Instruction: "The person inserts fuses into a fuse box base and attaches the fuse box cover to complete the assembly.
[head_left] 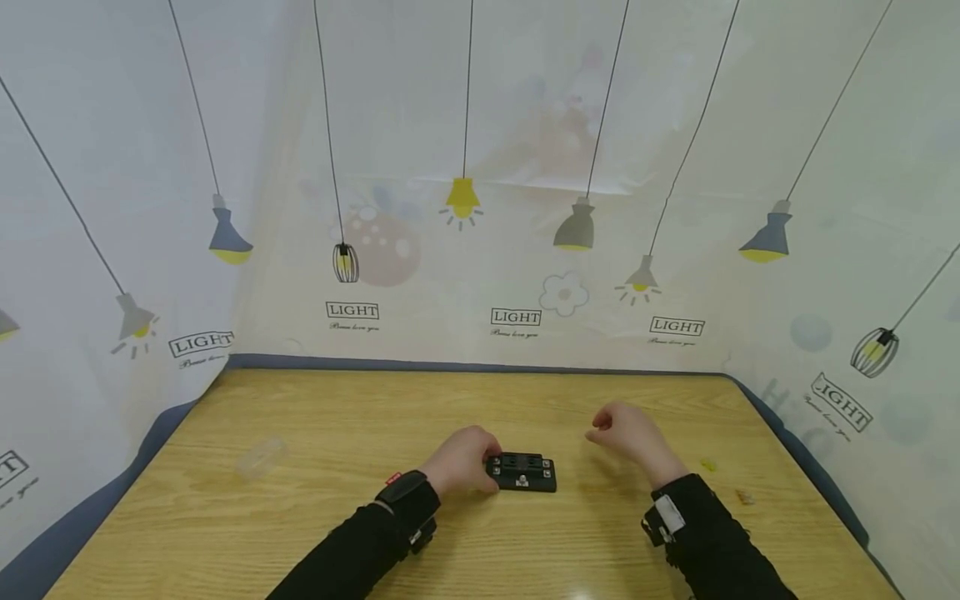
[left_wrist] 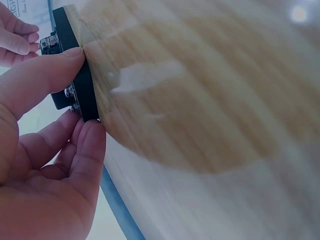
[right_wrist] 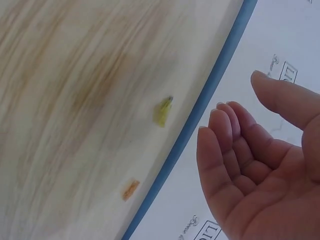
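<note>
A black fuse block (head_left: pixel 522 472) with metal screw terminals lies on the wooden table, its long side running left to right. My left hand (head_left: pixel 463 461) grips its left end between thumb and fingers, and the left wrist view shows the thumb (left_wrist: pixel 50 70) on one edge and fingertips at the other. To the right of the block, my right hand (head_left: pixel 626 433) hovers over the table. Its fingers bend loosely and the thumb stands apart from them in the right wrist view, with nothing between. Nearest to this hand is a small translucent yellow blade fuse (right_wrist: pixel 163 112).
A small orange-brown piece (right_wrist: pixel 131 190) lies by the yellow one near the table's right edge. On the left side of the table (head_left: pixel 360 408) rests a clear plastic cover (head_left: pixel 262 457). Printed cloth walls (head_left: pixel 420 333) with lamp pictures enclose the back and sides.
</note>
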